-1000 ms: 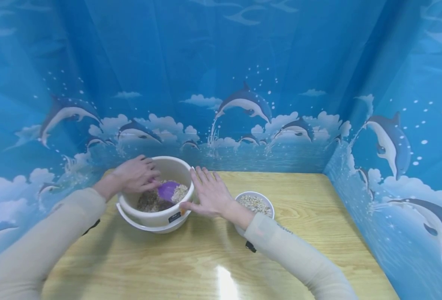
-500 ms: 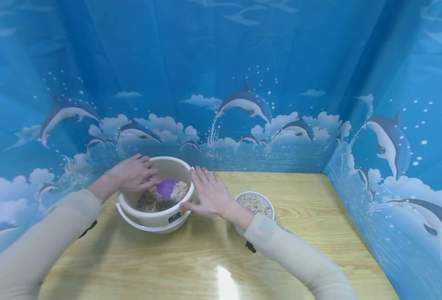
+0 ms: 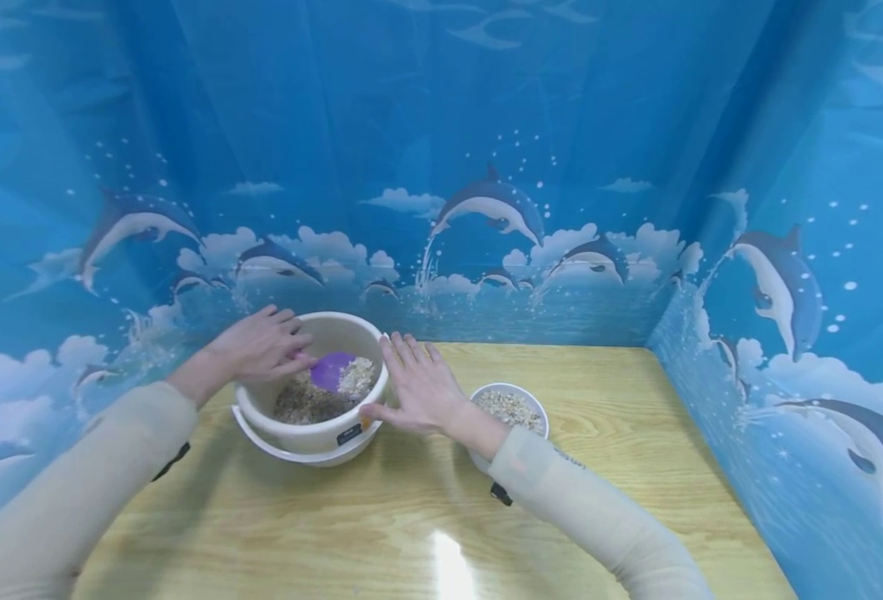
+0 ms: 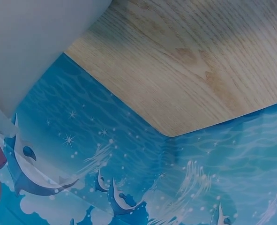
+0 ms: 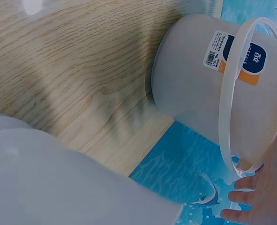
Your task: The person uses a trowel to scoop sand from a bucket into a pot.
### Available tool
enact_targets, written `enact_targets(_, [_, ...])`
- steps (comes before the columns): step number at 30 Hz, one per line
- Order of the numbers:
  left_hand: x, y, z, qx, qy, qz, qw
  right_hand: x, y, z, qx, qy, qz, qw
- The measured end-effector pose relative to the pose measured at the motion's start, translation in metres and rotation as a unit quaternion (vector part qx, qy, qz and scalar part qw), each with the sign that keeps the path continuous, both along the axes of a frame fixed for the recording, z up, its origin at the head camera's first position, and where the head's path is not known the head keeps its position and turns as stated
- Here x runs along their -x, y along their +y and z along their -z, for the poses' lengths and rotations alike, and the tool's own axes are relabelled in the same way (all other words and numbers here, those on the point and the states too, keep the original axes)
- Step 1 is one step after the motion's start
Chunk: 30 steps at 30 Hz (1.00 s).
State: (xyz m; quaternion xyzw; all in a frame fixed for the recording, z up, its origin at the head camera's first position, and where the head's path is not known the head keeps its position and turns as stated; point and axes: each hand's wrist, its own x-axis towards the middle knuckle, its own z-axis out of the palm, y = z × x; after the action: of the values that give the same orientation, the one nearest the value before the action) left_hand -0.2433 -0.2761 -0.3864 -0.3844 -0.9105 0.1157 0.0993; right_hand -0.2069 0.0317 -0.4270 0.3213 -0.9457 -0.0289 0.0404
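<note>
A white bucket [image 3: 291, 433] with its handle hanging down stands at the table's left back, partly filled with a coarse, grain-like mix [image 3: 310, 404]. Inside it, my left hand [image 3: 257, 350] grips the handle of a purple scoop [image 3: 329, 372], which has pale flakes [image 3: 357, 377] at its right side. The curled fingers mostly hide that handle. My right hand [image 3: 422, 387] rests flat against the bucket's right rim, fingers straight; the right wrist view shows its fingers [image 5: 243, 197] beside the bucket wall [image 5: 190, 84]. The left wrist view catches little of the left hand.
Right of the bucket is a white bowl [image 3: 542, 421] of mixed grains, partly behind my right forearm. The wooden table [image 3: 321, 533] ends against blue dolphin-print sheets [image 3: 441, 150] at the back and sides.
My left hand has drawn slightly left with the purple scoop, which also shifts left within the bucket. The right hand stays against the rim.
</note>
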Motion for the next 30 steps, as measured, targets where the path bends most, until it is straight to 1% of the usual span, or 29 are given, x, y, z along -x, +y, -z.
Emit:
enact_targets(8, [-0.0042, -0.0010, 0.0008, -0.014, -0.004, -0.007, 0.9999, 0.0005, 0.0010, 0.0002, 0.002, 0.012, -0.004, 1.000])
enact_targets(16, [-0.0066, -0.0003, -0.0004, -0.016, -0.023, -0.021, 0.9994, 0.0001, 0.0045, -0.0029, 0.009, -0.001, -0.006, 1.000])
enact_targets(19, [-0.0071, 0.0002, -0.0011, -0.016, -0.023, -0.023, 0.9993, 0.0007, 0.0065, -0.0040, 0.004, 0.002, -0.008, 1.000])
enact_targets(27, [-0.0058, 0.0032, -0.0028, -0.018, -0.008, -0.002, 0.9998, 0.0031, 0.0086, -0.0043, 0.000, 0.008, -0.015, 1.000])
enact_targets(30, [-0.0055, 0.0038, -0.0038, -0.019, -0.006, 0.000, 0.9998, 0.0040, 0.0095, -0.0048, -0.002, 0.007, -0.015, 1.000])
